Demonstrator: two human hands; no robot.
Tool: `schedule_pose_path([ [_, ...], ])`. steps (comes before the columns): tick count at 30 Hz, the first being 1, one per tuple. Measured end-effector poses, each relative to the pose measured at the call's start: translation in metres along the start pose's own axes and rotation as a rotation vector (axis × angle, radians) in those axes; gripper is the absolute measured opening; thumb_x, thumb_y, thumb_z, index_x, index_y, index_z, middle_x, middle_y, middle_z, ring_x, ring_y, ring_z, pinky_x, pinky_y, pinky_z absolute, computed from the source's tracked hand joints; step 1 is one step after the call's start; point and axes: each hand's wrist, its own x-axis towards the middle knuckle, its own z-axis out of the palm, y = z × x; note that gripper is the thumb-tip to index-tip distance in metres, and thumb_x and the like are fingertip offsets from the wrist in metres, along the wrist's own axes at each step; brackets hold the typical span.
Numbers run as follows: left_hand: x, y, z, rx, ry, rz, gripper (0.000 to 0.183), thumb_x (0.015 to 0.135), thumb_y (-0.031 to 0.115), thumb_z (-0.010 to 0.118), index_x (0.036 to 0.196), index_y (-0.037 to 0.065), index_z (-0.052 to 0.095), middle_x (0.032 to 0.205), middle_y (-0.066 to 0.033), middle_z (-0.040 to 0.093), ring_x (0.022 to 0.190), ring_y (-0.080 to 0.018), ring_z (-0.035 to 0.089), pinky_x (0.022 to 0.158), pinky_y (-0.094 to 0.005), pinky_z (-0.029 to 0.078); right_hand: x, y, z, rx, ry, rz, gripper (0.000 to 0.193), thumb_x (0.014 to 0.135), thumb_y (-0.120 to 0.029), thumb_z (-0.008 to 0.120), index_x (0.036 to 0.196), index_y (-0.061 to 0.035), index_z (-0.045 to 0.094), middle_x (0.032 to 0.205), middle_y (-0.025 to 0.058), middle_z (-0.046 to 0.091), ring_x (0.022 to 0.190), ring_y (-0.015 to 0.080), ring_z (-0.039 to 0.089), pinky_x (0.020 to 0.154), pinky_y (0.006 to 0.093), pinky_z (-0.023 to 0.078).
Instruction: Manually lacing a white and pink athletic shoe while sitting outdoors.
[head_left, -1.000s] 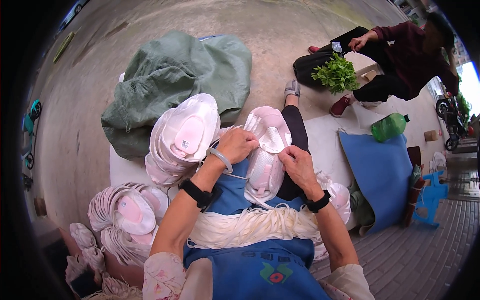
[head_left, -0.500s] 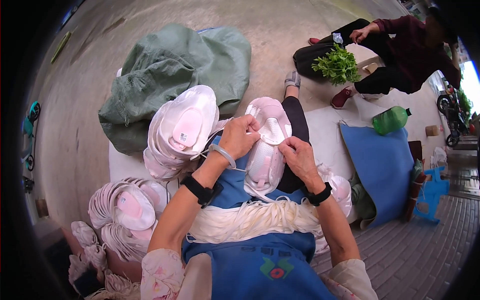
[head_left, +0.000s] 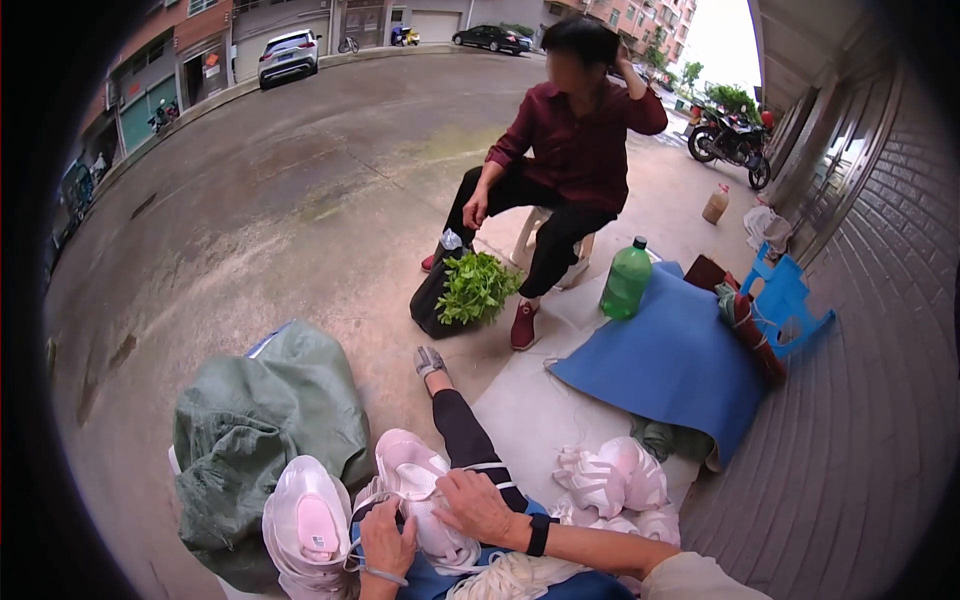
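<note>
A pink and white shoe upper [head_left: 408, 458] rests at my lap, toe pointing away from me. My left hand [head_left: 388, 540] is at its left side, with curled fingers pinching a white shoelace near the lacing area. Across the tongue reaches my right hand [head_left: 478, 508], its thumb and fingers closed on the lace at the right side; the exact grip is partly hidden. To the left stands a stack of nested shoe uppers [head_left: 318, 520]. A bundle of cream laces [head_left: 530, 577] lies over my blue apron, close below my right wrist.
More uppers [head_left: 620, 475] are piled at the right. Behind the stack bulges a green woven sack [head_left: 270, 440]. A blue mat [head_left: 670, 370], a green bottle [head_left: 627, 280] and a blue stool [head_left: 785, 300] stand farther right. Ahead sits a person [head_left: 575, 150] beside leafy greens [head_left: 478, 287].
My view has tilted up, bringing the street and the seated person into full sight. Hands and shoe upper now appear lower in the picture; both hands stay at the lacing.
</note>
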Motion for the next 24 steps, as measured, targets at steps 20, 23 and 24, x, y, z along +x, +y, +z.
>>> schedule_pose_path([
  [20, 0.007, 0.042, -0.005, 0.122, 0.045, -0.078, 0.017, 0.075, -0.002, 0.051, 0.092, -0.002, 0.048, 0.09, -0.0235, 0.051, 0.082, -0.0453, 0.055, 0.07, -0.0526, 0.043, -0.007, -0.019, 0.025, -0.107, -0.092, 0.028, 0.019, 0.078, -0.005, 0.053, 0.094, 0.005, 0.053, 0.088, 0.0159, 0.053, 0.083, 0.027, 0.057, 0.072, 0.0318, 0.05],
  [23, 0.002, 0.041, 0.0, 0.125, 0.079, -0.128, 0.019, 0.074, -0.003, 0.052, 0.093, -0.002, 0.048, 0.09, -0.0239, 0.05, 0.084, -0.045, 0.054, 0.071, -0.0517, 0.043, -0.009, -0.017, 0.024, -0.013, -0.038, 0.046, 0.021, 0.079, -0.003, 0.052, 0.098, 0.0041, 0.051, 0.089, 0.0164, 0.053, 0.085, 0.0282, 0.057, 0.073, 0.0338, 0.05],
  [24, -0.003, 0.039, 0.002, 0.147, 0.104, -0.15, 0.02, 0.074, -0.003, 0.052, 0.093, -0.003, 0.048, 0.09, -0.0242, 0.05, 0.085, -0.0448, 0.054, 0.071, -0.0512, 0.043, -0.011, -0.016, 0.024, 0.028, -0.011, 0.043, 0.022, 0.08, -0.003, 0.053, 0.101, 0.0039, 0.05, 0.09, 0.0166, 0.053, 0.086, 0.029, 0.057, 0.072, 0.0349, 0.051],
])
